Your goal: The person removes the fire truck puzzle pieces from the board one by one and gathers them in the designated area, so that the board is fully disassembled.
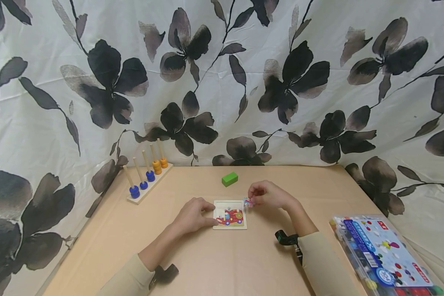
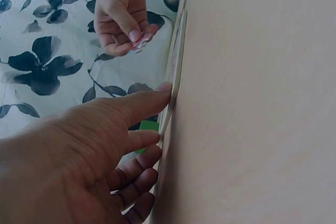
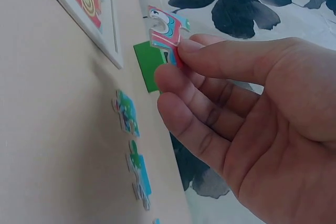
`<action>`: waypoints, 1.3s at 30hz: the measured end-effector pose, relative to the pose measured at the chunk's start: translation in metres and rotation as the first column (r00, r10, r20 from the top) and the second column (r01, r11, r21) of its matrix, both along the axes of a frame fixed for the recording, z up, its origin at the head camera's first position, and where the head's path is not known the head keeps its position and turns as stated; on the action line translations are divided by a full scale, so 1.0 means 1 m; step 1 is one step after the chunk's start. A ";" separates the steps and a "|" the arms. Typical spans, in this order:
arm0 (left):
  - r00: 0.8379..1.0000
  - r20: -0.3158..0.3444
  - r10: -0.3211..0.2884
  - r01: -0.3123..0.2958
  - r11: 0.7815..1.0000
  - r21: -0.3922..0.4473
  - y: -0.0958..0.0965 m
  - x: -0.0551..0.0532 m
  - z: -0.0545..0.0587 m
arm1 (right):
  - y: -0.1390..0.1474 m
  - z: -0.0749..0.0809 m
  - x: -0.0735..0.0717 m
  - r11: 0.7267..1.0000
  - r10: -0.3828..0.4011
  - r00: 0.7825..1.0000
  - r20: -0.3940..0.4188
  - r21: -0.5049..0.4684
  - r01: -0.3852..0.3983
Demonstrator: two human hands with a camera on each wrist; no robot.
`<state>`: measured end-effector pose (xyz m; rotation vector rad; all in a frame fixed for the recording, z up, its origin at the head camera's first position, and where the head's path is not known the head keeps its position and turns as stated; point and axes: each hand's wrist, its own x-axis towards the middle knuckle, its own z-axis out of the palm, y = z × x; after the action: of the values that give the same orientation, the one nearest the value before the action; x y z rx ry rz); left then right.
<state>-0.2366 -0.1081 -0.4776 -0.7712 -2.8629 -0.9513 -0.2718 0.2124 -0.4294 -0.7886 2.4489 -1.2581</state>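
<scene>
A small framed jigsaw puzzle [image 1: 230, 216] with a red vehicle picture lies on the table. At its left edge my left hand [image 1: 196, 214] holds the frame between thumb and index finger; the other fingers are loosely bent. Just off the puzzle's upper right corner, my right hand [image 1: 268, 195] pinches a puzzle piece [image 3: 167, 31] between thumb and fingertips. That piece is pink, red and blue with an eye printed on it. Below the right hand, in the right wrist view, loose blue-green pieces [image 3: 126, 113] lie on the table.
A green block [image 1: 230, 179] sits behind the puzzle. Back left stands a wooden peg rack [image 1: 149, 185] with blue and orange beads. At the front right lies a clear boxed set [image 1: 386, 255] with a blue label. A floral cloth [image 1: 222, 94] hangs behind the table [image 1: 214, 263].
</scene>
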 end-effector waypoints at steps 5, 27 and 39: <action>1.000 0.001 0.003 -0.003 1.000 0.002 0.000 0.001 0.000 | 0.004 0.000 -0.001 1.000 -0.019 1.000 0.008 0.017 0.019; 1.000 0.012 0.010 -0.010 1.000 0.006 0.000 0.000 0.000 | 0.015 -0.012 -0.005 0.994 -0.003 0.997 0.075 0.112 -0.005; 1.000 0.013 0.011 -0.011 1.000 0.001 0.000 0.000 0.001 | 0.017 -0.017 -0.006 0.993 0.035 0.994 0.099 0.110 -0.046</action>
<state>-0.2362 -0.1084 -0.4770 -0.7508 -2.8748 -0.9597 -0.2780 0.2297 -0.4462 -0.7265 2.3895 -1.1074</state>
